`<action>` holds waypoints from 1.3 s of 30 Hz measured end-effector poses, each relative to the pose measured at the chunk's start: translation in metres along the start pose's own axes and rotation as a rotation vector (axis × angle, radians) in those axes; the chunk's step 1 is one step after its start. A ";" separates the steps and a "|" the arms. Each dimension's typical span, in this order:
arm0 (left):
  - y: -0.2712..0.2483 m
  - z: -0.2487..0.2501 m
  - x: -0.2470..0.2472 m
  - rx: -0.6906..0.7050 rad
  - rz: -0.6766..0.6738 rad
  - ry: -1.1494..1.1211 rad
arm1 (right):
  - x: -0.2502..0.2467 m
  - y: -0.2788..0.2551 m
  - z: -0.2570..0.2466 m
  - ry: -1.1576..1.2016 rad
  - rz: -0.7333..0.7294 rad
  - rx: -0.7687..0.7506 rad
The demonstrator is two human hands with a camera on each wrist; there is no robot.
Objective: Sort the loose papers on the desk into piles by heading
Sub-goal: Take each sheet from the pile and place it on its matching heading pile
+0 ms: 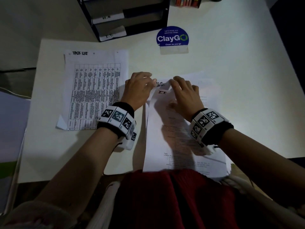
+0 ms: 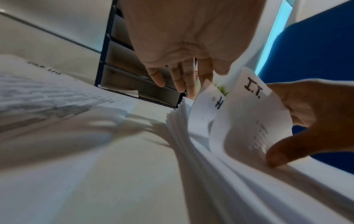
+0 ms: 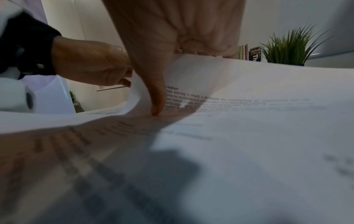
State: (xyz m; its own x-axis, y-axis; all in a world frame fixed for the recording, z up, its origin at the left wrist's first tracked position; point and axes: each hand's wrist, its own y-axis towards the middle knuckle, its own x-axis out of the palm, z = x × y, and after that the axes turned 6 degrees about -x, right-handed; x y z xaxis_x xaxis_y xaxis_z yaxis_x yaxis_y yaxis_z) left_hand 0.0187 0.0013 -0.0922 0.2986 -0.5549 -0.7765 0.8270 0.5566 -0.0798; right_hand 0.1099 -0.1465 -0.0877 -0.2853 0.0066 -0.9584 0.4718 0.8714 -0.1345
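Right grip (image 1: 184,95) clamps the I.T. sheet (image 1: 158,103) by its top edge; left grip (image 1: 138,90) touches the corner, hold unclear.

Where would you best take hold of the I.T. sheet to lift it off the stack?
By its far-left corner, from the left: the I.T. sheet curls up there, clear of the stack, so the left hand could likely pinch it alone.

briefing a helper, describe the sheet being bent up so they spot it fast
On the white desk, right of the Task List page, sits a thick paper stack. Its top sheet, far end curled up by the right hand, alone is hand-lettered I.T.
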 end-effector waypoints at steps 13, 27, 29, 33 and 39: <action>-0.006 0.000 -0.007 -0.190 -0.138 -0.367 | 0.002 -0.016 0.000 0.202 0.123 -0.192; -0.016 0.023 -0.001 -0.253 -0.044 -0.465 | -0.019 0.023 -0.016 0.798 0.120 0.390; -0.020 0.024 0.000 -0.223 -0.071 -0.459 | -0.019 0.030 -0.017 0.851 0.112 0.447; -0.023 0.019 0.002 -0.258 -0.053 -0.481 | -0.014 0.034 -0.009 0.884 0.071 0.486; -0.029 0.019 0.006 -0.210 -0.087 -0.467 | -0.013 0.027 0.000 0.846 0.020 0.499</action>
State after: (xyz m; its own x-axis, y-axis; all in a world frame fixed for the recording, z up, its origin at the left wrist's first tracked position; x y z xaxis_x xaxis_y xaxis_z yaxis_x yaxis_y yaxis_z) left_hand 0.0052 -0.0300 -0.0822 0.4534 -0.7949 -0.4032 0.7590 0.5815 -0.2929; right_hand 0.1267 -0.1228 -0.0791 -0.6850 0.5377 -0.4916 0.7258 0.5614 -0.3974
